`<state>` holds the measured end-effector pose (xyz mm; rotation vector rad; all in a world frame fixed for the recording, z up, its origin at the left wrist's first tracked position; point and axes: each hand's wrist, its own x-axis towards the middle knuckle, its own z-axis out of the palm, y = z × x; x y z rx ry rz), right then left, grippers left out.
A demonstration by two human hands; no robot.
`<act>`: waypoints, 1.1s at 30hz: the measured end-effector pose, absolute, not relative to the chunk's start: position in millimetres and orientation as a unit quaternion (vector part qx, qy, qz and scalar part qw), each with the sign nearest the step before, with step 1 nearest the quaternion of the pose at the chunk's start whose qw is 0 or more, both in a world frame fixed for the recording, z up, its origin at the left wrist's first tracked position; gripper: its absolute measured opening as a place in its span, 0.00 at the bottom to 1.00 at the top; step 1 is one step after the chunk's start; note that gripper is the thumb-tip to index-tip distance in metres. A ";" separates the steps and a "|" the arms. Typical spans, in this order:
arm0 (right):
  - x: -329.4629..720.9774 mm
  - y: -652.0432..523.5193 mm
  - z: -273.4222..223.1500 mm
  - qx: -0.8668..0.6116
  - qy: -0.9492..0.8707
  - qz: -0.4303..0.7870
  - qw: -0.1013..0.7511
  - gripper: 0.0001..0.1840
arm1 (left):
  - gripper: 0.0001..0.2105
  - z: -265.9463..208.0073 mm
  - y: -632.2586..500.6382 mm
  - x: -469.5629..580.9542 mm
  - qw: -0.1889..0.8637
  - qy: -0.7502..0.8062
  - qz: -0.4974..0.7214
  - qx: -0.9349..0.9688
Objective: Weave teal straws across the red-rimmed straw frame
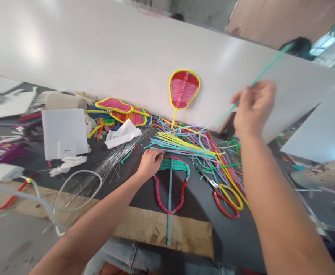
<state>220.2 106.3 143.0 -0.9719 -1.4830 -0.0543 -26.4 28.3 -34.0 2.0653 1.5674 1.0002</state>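
Observation:
In front of me on the dark tabletop lies a fan-shaped pipe-cleaner frame (182, 194) with a pink-red outline. Teal rows fill its top, and a blue stem runs down its middle past the lower edge. My left hand (151, 163) is closed on the frame's upper left edge; its fingertips are partly hidden. Raised to the right, my right hand (254, 105) pinches a green pipe cleaner (273, 63), blurred by motion, which sticks out on both sides of the fist. Scissors (227, 198) with red and yellow handles lie right of the frame.
Loose pipe cleaners (190, 145) pile up behind the frame. A finished pink fan (184, 89) with a yellow rim stands against the white board (112, 49). At left are thin wires (115, 156), crumpled paper (123, 133), a white cable (98, 191) and a purple device (2, 156).

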 end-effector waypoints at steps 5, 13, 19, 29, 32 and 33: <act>218.7 68.0 93.2 -0.531 -0.764 -0.006 0.366 0.07 | 0.12 -35.2 23.0 -28.1 0.161 0.552 0.306 0.759; 231.7 -14.0 40.5 -0.502 -0.863 0.029 0.051 0.11 | 0.13 -31.1 10.4 -19.9 0.157 0.530 0.250 0.795; 238.4 -47.8 26.6 -0.517 -0.854 -0.032 -0.052 0.11 | 0.13 -25.8 4.2 -16.3 0.195 0.487 0.215 0.824; 219.3 -57.9 -8.0 -0.506 -0.860 -0.005 0.061 0.08 | 0.13 1.0 -11.5 -18.9 0.199 0.407 0.096 0.886; 214.4 -59.7 -14.2 -0.496 -0.862 0.015 0.105 0.08 | 0.11 1.8 -13.4 -16.0 0.177 0.398 0.076 0.897; 213.0 -60.1 -16.1 -0.494 -0.861 0.022 0.117 0.08 | 0.09 1.6 -13.8 -15.0 0.169 0.398 0.073 0.899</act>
